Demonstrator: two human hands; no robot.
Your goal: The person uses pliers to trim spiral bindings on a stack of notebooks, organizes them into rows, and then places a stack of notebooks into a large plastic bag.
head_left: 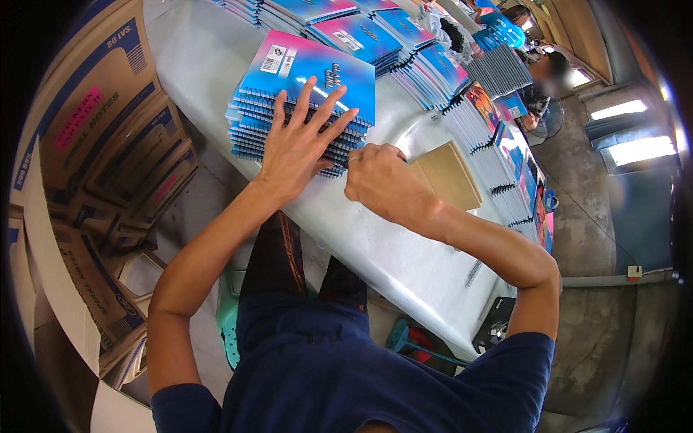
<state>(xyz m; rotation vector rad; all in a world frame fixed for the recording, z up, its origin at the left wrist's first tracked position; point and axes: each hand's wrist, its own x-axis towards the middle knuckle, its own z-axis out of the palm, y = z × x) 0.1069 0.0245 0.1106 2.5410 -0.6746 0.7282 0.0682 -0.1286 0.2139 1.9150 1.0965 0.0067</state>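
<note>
- The stack of spiral notebooks (307, 54) sits on the pale counter (404, 260), right before the seated person: glossy covers fading from pink into bright blue, a white barcode label (273, 59) on the top one, dark coils bristling unevenly along the near side.
- The left hand (299, 137) lies spread over the stack, fingers loose and splayed.
- The right hand (386, 180) is clenched by the stack's near right corner; I can't tell whether anything's inside it.
- Brown cartons (108, 86), blue-striped, some pink-labelled, stand at left; their contents are hidden from me.
</note>
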